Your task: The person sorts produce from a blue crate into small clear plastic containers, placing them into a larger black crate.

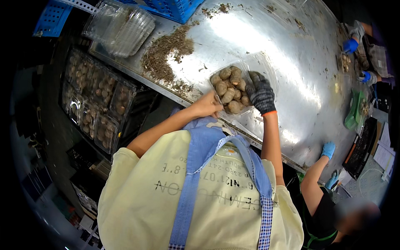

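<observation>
A clear plastic clamshell box [248, 109] lies with its lid raised near the table's front edge. Brown, round taro-like tubers [228, 88] fill its base. My bare left hand [207, 104] is closed at the box's near left edge, fingers curled against the plastic. At the opposite side, my right hand [261, 92], in a dark grey knit glove with an orange cuff, grips where base and lid meet. Its fingers bend beside the tubers, and their tips are partly hidden. The transparent lid [266, 66] stands out behind this glove.
Dry brown debris [166, 54] lies on the metal table [304, 83]. Stacked empty clear boxes [125, 31] and a blue crate [175, 10] stand at the far left. Filled boxes [93, 89] sit left, below table height. Co-workers' gloved hands [351, 45] and a green container [354, 109] are right.
</observation>
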Action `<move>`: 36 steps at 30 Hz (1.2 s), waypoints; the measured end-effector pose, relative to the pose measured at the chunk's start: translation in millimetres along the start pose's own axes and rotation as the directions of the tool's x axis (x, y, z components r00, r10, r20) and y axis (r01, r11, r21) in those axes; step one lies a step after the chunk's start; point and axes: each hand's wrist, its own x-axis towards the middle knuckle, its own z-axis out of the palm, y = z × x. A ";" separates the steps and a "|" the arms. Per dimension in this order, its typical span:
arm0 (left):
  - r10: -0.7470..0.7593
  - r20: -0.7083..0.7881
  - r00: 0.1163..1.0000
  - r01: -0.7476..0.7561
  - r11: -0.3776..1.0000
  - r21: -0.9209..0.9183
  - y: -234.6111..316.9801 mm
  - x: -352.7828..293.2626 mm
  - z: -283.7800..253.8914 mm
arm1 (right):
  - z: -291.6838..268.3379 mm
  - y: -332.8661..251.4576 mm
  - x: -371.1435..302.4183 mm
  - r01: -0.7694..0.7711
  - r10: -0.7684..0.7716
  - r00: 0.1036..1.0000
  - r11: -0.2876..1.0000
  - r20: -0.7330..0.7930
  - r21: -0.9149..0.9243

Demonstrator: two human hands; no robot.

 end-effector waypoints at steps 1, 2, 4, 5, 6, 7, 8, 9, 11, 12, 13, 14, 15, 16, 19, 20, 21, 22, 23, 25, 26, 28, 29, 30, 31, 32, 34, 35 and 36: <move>-0.050 0.085 0.995 0.042 0.995 0.091 -0.9 0.1 0.4 | 0.3 5.1 7.6 0.056 -0.055 0.998 0.998 -0.025 0.026; -0.111 0.164 0.980 0.079 0.979 0.189 -1.6 0.7 0.0 | -1.4 8.7 14.4 0.125 -0.125 0.992 0.991 -0.016 0.039; -0.118 0.162 0.980 0.006 0.825 0.565 26.0 -8.6 -4.0 | -9.3 1.3 17.8 0.087 -0.089 0.996 0.995 0.032 0.049; -0.120 0.160 0.980 -0.033 0.693 0.720 44.3 -14.7 -6.3 | -12.5 -3.9 19.7 0.069 -0.072 0.996 0.996 0.056 0.052; -0.113 0.115 0.987 -0.007 0.684 0.729 59.0 -20.9 -8.1 | -13.2 -9.8 17.5 0.090 -0.085 0.994 0.994 -0.069 0.068; -0.106 0.070 0.992 0.019 0.675 0.738 72.4 -26.8 -10.2 | -17.0 -18.1 13.7 0.062 -0.055 0.996 0.993 -0.073 0.101; -0.096 0.023 0.995 0.048 0.669 0.742 78.5 -29.9 -11.8 | -23.9 -28.8 9.3 0.039 -0.029 0.997 0.990 -0.073 0.133; 0.028 -0.011 1.000 -0.012 0.709 0.705 78.6 -28.7 -14.0 | -28.6 -39.6 7.0 0.014 -0.002 0.997 0.986 -0.074 0.169; 0.265 -0.088 0.960 -0.151 0.756 0.637 77.8 -22.2 -18.6 | -29.3 -57.7 6.6 -0.021 0.020 1.000 0.999 -0.016 -0.047; 0.315 -0.108 0.943 -0.191 0.778 0.598 77.0 -16.8 -19.5 | -22.6 -59.9 6.7 -0.048 0.048 0.999 0.997 -0.002 -0.060; 0.349 -0.120 0.929 -0.219 0.783 0.582 75.9 -12.6 -19.2 | -16.4 -60.6 7.0 -0.076 0.077 0.997 0.995 0.011 -0.072; 0.382 -0.137 0.914 -0.245 0.788 0.565 76.2 -10.0 -18.5 | -19.4 -64.1 8.9 -0.099 0.099 0.994 0.995 0.055 -0.004; 0.415 -0.155 0.897 -0.271 0.791 0.548 78.0 -8.9 -16.5 | -26.6 -68.5 11.2 -0.125 0.118 0.988 0.990 0.101 0.063; 0.425 -0.153 0.892 -0.289 0.797 0.530 81.6 -9.4 -13.5 | -30.4 -70.4 12.1 -0.153 0.133 0.980 0.980 0.147 0.130; 0.588 -0.078 0.805 -0.471 0.714 0.519 92.1 -13.8 0.4 | -5.1 -37.5 -7.0 -0.109 0.129 0.991 0.735 0.019 0.670; 0.642 -0.037 0.766 -0.528 0.662 0.532 92.0 -12.4 2.8 | -5.5 -35.3 -8.4 -0.036 0.075 0.997 0.683 -0.022 0.730; 0.637 0.007 0.771 -0.555 0.667 0.497 90.8 -11.5 2.7 | -8.4 -33.9 -10.7 -0.094 0.092 0.995 0.633 0.046 0.768; 0.631 0.053 0.774 -0.580 0.673 0.460 89.3 -10.1 2.3 | -15.3 -33.4 -14.5 -0.154 0.105 0.988 0.580 0.114 0.800; 0.627 0.102 0.773 -0.605 0.678 0.419 88.8 -8.7 2.9 | -22.2 -34.9 -18.6 -0.215 0.117 0.977 0.524 0.180 0.824; 0.597 0.054 0.801 -0.585 0.759 0.287 90.4 -8.5 9.9 | -16.1 -26.4 -30.5 -0.232 0.181 0.966 0.280 0.186 0.932; 0.571 0.045 0.819 -0.562 0.786 0.255 92.0 -7.7 12.4 | -12.8 -24.3 -36.3 -0.174 0.224 0.967 0.220 0.124 0.960; 0.557 0.049 0.829 -0.548 0.791 0.270 92.4 -4.8 18.9 | -16.3 -22.1 -44.2 -0.180 0.270 0.957 0.257 0.108 0.950; 0.568 0.066 0.820 -0.557 0.768 0.316 90.4 -2.7 23.7 | -21.4 -21.2 -46.7 -0.210 0.254 0.957 0.274 0.140 0.939; 0.579 0.084 0.811 -0.566 0.741 0.360 89.1 -1.1 28.1 | -25.3 -19.3 -49.2 -0.239 0.238 0.956 0.291 0.172 0.926; 0.578 0.106 0.809 -0.572 0.733 0.368 89.0 -0.3 32.1 | -27.5 -16.2 -52.3 -0.268 0.223 0.953 0.307 0.205 0.913; 0.578 0.130 0.806 -0.579 0.724 0.375 89.4 0.5 36.2 | -29.7 -9.8 -56.7 -0.269 0.205 0.955 0.311 0.213 0.912; 0.575 0.178 0.799 -0.594 0.705 0.387 89.8 2.7 44.4 | -37.0 -3.9 -68.0 -0.288 0.226 0.943 0.189 0.244 0.939; 0.561 0.184 0.807 -0.585 0.722 0.368 89.4 4.4 49.7 | -40.2 -0.9 -73.9 -0.293 0.235 0.937 0.127 0.258 0.948; 0.546 0.190 0.816 -0.576 0.739 0.349 88.9 6.3 55.4 | -41.8 2.6 -78.9 -0.290 0.237 0.938 0.146 0.251 0.946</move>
